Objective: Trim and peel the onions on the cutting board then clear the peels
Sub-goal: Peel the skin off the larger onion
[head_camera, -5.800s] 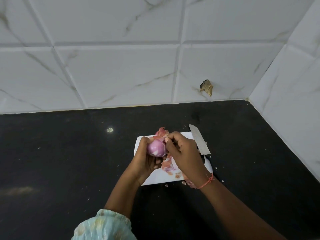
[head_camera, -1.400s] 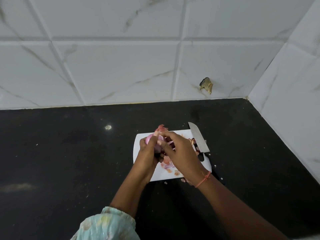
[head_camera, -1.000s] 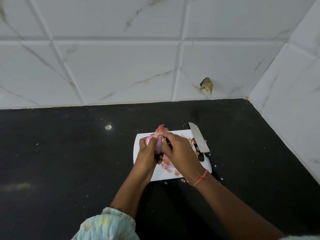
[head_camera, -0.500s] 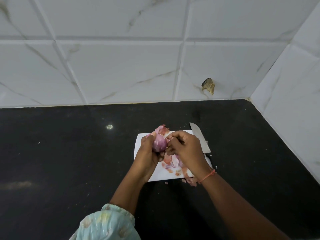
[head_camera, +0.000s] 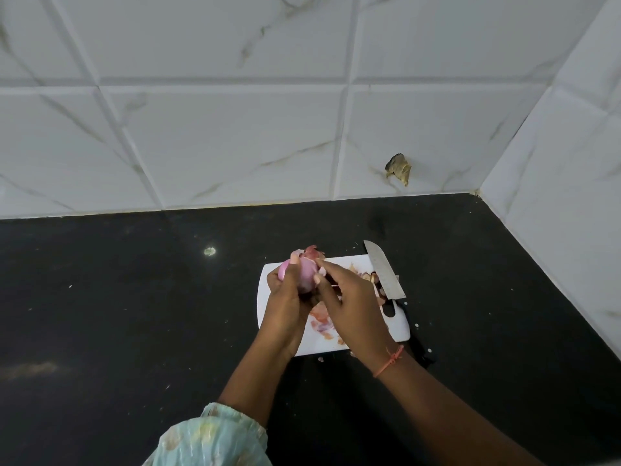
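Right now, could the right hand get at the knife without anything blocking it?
Probably yes. The knife lies bare along the cutting board's right edge, beside the right hand, nothing on it. But that hand is picking skin off the onion held by the left hand, so it must let go first.

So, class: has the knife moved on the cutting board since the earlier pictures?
No. The knife lies along the right edge of the cutting board as before, tip toward the wall; small shifts in the picture match the camera's own movement.
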Motion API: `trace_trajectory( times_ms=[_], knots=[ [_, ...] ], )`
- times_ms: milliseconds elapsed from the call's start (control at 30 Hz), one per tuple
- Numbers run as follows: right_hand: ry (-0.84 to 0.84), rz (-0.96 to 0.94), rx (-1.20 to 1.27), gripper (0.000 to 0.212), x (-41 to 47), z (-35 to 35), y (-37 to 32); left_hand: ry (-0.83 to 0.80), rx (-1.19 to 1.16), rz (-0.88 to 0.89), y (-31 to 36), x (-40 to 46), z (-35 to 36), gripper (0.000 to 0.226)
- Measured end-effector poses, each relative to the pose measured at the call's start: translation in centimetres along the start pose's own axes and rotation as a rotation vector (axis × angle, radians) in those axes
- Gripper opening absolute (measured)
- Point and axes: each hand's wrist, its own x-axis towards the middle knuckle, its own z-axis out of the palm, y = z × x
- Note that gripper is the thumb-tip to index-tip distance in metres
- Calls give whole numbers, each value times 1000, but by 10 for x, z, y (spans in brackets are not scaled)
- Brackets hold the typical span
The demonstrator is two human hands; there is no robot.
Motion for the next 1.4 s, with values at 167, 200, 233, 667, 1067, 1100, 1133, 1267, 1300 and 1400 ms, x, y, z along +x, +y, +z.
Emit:
trace_trajectory(
  times_ms=[167, 200, 233, 667, 1067, 1100, 1133, 1267, 1300, 1400],
  knots=[
    [51, -16, -63, 30, 3, 1, 2, 19, 63, -5, -9, -1, 0, 48],
    [59, -23, -62, 28, 4, 0, 3, 11, 74, -13, -10, -1, -1, 47],
    [68, -33, -53, 25, 4, -1, 4, -10, 92, -26, -9, 1, -3, 49],
    [135, 356, 494, 11, 15, -2, 21, -91, 29, -275, 14, -5, -9, 45],
    [-50, 253, -25, 42, 13, -4, 39, -52, -56, -308, 17, -2, -12, 43],
    [14, 165, 29, 36, 9, -3, 32, -54, -37, -295, 17, -2, -12, 42],
    [65, 98, 128, 30, 7, -2, 23, -56, -16, -283, 17, -2, -11, 41],
    [45, -5, 206, 22, 9, 1, -6, -61, 44, -240, 16, -3, -9, 39],
    [32, 5, 197, 16, 12, 4, -6, -61, 59, -233, 16, -4, -9, 39],
    [16, 112, 312, 5, 17, 5, -1, -46, 63, -240, 17, -6, -8, 40]
  ],
)
